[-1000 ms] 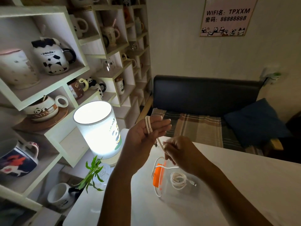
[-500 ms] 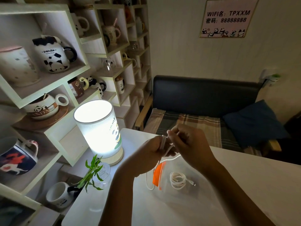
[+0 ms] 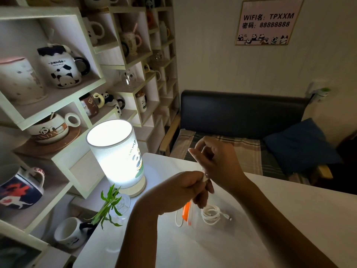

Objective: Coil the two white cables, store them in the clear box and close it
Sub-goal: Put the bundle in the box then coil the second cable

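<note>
Coiling the second cable [image 3: 205, 177], held up above the table [image 3: 289, 219].

Head view: the cable is pinched in the closed left hand [image 3: 185, 188], and the right hand [image 3: 218, 163] is curled around its end, just above. One cable [image 3: 211, 216] is already coiled in the clear box [image 3: 195, 229], beside its orange latch [image 3: 185, 210]. The dangling loop [image 3: 178, 219] could easily get snagged on the box rim, and the coil might be sprung loose.

Clear plastic box [image 3: 210, 232] – matt tabletop [image 3: 289, 219]

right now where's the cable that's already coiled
In the head view the coiled cable lies on the white table, inside or just behind the clear box with the orange latch, right below the two hands.
</note>
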